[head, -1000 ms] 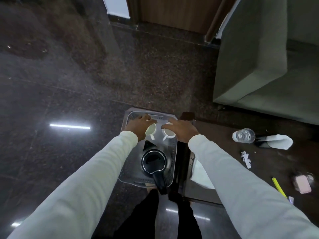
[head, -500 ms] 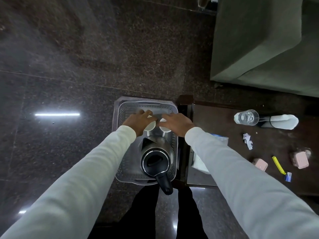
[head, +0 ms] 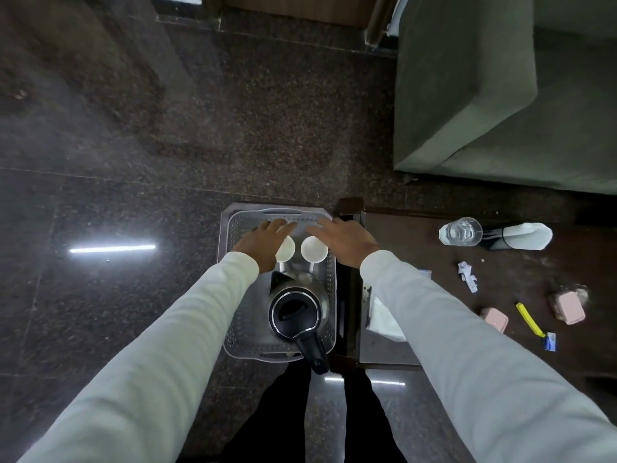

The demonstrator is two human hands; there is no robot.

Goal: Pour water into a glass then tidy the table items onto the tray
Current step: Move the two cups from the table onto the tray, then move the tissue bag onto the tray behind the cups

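Note:
A grey perforated tray [head: 245,332] sits left of the dark table [head: 521,282]. On it stand two white cups [head: 314,248], side by side, and a steel kettle with a black lid [head: 295,310] nearer me. My left hand [head: 263,240] hovers by the left cup [head: 286,249], fingers spread, holding nothing. My right hand [head: 344,240] is open beside the right cup, over the tray's far right corner. A glass of water [head: 460,231] stands on the table far to the right.
On the table lie a white-wrapped dark bottle [head: 521,236], crumpled paper [head: 467,275], two pink packets [head: 567,307], a yellow sachet [head: 529,319] and a white napkin [head: 384,317]. A green sofa [head: 494,95] stands beyond. My dark-trousered legs [head: 310,419] are below the tray.
Both hands have let go of the two cups, which now stand on the tray, and have opened and spread toward the tray's far edge. The camera has shifted slightly.

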